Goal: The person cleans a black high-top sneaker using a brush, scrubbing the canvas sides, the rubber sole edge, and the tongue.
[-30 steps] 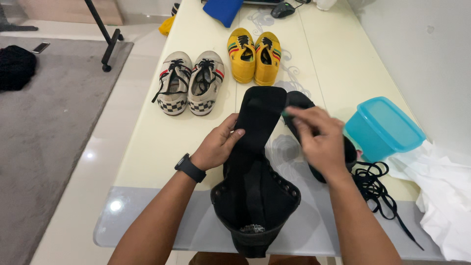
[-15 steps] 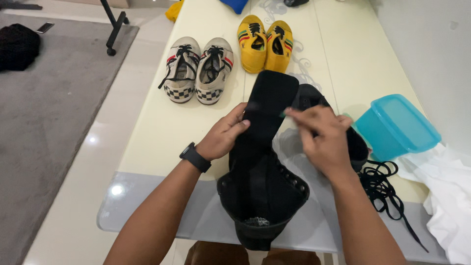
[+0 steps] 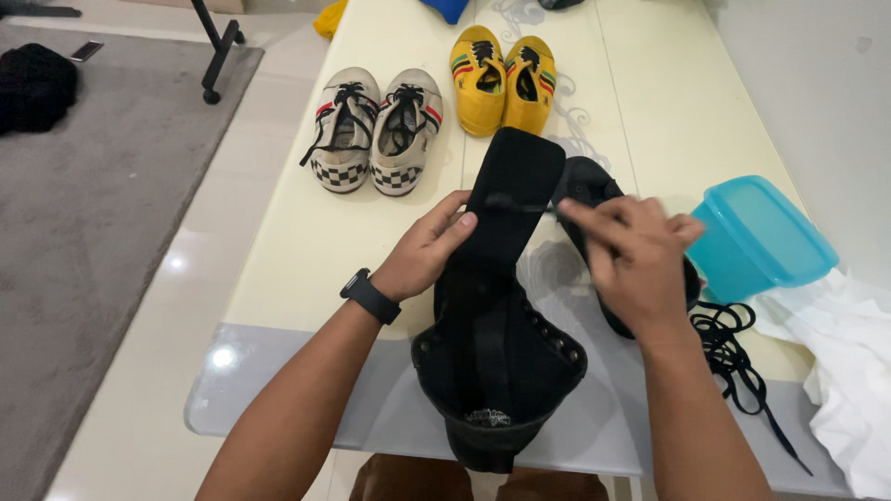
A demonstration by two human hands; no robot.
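Note:
A black high-top shoe (image 3: 497, 362) without laces lies on the pale table (image 3: 306, 260), opening toward me, its long tongue (image 3: 515, 186) stretched away. My left hand (image 3: 427, 250) grips the tongue's left edge; a black watch sits on that wrist. My right hand (image 3: 631, 255) is pinched on a thin black lace end (image 3: 520, 204) that crosses the tongue. The second black shoe (image 3: 585, 181) lies just right of the tongue, mostly hidden under my right hand.
A loose black lace (image 3: 733, 353) lies at the right, near a blue plastic box (image 3: 761, 237) and white cloth (image 3: 854, 371). Cream checkered sneakers (image 3: 371, 130) and yellow shoes (image 3: 506, 79) stand further back. Left of the table is a grey rug (image 3: 83, 213).
My right hand has drawn slightly to the right, and the thin lace end now shows across the tongue. My left hand keeps its hold on the tongue.

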